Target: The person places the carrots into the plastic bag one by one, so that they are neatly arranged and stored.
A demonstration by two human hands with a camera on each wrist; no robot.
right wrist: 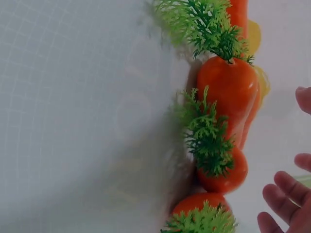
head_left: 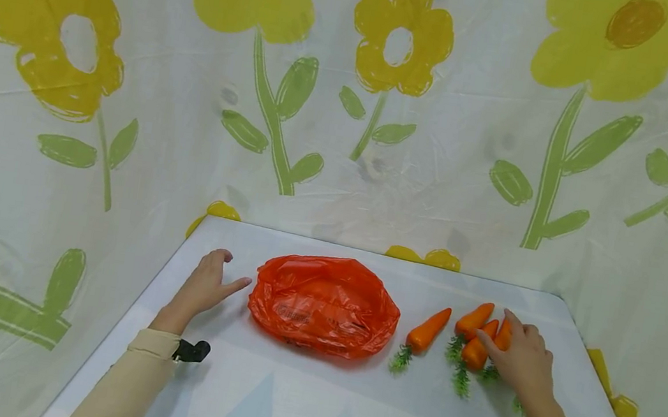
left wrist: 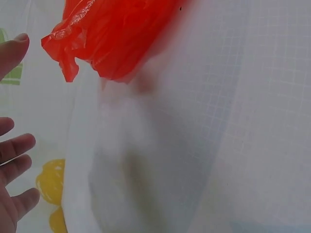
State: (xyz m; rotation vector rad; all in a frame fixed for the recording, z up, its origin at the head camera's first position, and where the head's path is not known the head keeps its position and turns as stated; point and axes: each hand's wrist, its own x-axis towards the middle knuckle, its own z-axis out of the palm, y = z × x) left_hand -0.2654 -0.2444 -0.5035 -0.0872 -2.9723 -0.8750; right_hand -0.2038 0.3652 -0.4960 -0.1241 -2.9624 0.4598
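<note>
Beige left sleeve (head_left: 128,379), then left hand (head_left: 205,290) at the bag's 9 o'clock: thumb and fingers spread, gripping nothing. Red plastic bag (head_left: 321,305) sits crumpled on the white table (head_left: 295,408), dark print on its front; can't tell if anything's inside. At its 3 o'clock, near: lone carrot (head_left: 428,330), tip to 1, leafy top (head_left: 401,359) to 7. Further out at 3: carrot cluster (head_left: 477,347), three visible, touching or overlapping. Right hand (head_left: 524,364) over the cluster's 3 o'clock side, thumb and fingers apart, not closed on a carrot; contact can't be told.

View differences: head has left thumb almost at the bag; left wrist shows a clear gap, plus a loose bag corner (left wrist: 70,68). Right wrist shows a carrot (right wrist: 197,201) with greens at 6 o'clock; head gives only a sprig (head_left: 519,404) by the right wrist.
</note>
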